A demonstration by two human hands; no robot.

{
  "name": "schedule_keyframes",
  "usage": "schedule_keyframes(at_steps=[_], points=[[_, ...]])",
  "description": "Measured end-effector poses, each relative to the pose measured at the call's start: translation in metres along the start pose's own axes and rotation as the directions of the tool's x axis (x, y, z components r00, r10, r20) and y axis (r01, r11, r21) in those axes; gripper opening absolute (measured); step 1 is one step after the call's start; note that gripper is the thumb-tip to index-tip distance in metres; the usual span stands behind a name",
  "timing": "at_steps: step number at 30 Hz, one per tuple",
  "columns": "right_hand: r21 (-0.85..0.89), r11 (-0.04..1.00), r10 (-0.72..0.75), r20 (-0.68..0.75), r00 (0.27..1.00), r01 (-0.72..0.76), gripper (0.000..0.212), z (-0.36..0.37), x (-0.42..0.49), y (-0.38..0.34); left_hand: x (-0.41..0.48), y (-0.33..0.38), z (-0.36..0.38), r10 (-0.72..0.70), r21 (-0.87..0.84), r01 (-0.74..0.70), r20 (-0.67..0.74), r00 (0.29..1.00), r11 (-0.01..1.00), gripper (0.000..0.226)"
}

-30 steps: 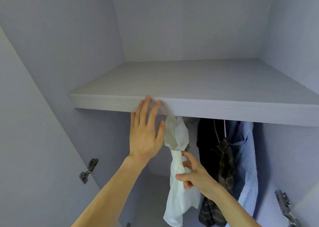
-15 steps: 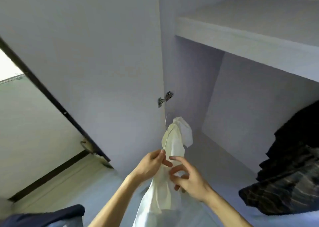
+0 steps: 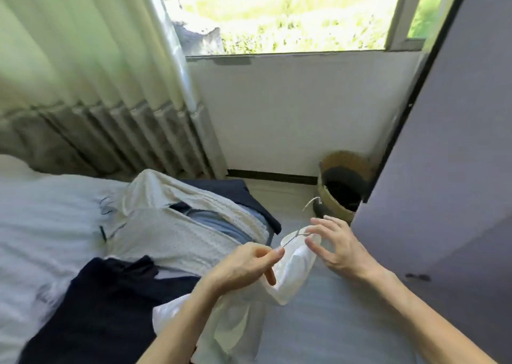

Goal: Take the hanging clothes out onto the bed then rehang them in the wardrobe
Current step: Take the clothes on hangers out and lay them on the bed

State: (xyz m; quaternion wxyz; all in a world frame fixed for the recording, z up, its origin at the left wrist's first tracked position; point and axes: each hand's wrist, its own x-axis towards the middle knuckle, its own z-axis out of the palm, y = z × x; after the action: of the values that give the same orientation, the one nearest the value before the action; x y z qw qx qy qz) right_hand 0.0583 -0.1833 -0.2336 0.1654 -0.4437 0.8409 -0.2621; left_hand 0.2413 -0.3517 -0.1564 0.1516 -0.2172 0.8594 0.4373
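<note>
A white shirt [image 3: 293, 275] on a thin wire hanger [image 3: 310, 204] hangs between my hands above the bed's edge. My left hand [image 3: 243, 266] pinches the hanger wire at the shirt's collar. My right hand [image 3: 338, 247] hovers by the collar with fingers spread and loosely bent, fingertips touching the fabric. On the bed [image 3: 41, 225] lie a cream knitted garment [image 3: 177, 225], a dark navy garment [image 3: 105, 308] and another dark piece [image 3: 249, 200] under the cream one. The wardrobe door [image 3: 457, 169] stands open at the right.
A woven basket [image 3: 343, 180] sits on the floor by the wall, between bed and wardrobe door. A window [image 3: 277, 11] and pale curtains [image 3: 83, 72] with a radiator below fill the far side.
The view has swung from the wardrobe interior to the bed and window. The white shirt came off the rail and now hangs over the bed's edge, my left hand pinching its hanger.
</note>
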Motion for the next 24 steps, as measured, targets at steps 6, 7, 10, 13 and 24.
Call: schedule_keyframes(at_steps=[6,7,10,13,24], points=[[0.081,0.947,-0.317,0.066,0.946,0.312,0.042,0.081,0.008,-0.155,-0.157,-0.095,-0.04,-0.163,-0.267,0.095,-0.245,0.956,0.959,0.045],[0.079,0.924,-0.378,0.073,0.923,0.373,0.041,0.094,0.007,-0.179,-0.184,-0.111,-0.041,-0.199,-0.303,0.109,-0.286,0.937,0.947,0.042],[0.043,0.848,-0.531,0.1,0.842,0.529,0.033,0.128,-0.003,-0.246,-0.264,-0.154,-0.03,-0.319,-0.419,0.131,-0.418,0.851,0.898,0.032],[0.061,0.767,-0.639,0.158,0.753,0.639,0.023,0.16,-0.023,-0.306,-0.342,-0.186,-0.004,-0.45,-0.444,0.195,-0.593,0.668,0.875,0.011],[0.318,0.572,-0.814,0.332,0.477,0.756,0.019,0.237,-0.114,-0.46,-0.516,-0.225,0.131,-0.515,-0.476,0.521,-0.853,-0.079,0.709,0.033]])
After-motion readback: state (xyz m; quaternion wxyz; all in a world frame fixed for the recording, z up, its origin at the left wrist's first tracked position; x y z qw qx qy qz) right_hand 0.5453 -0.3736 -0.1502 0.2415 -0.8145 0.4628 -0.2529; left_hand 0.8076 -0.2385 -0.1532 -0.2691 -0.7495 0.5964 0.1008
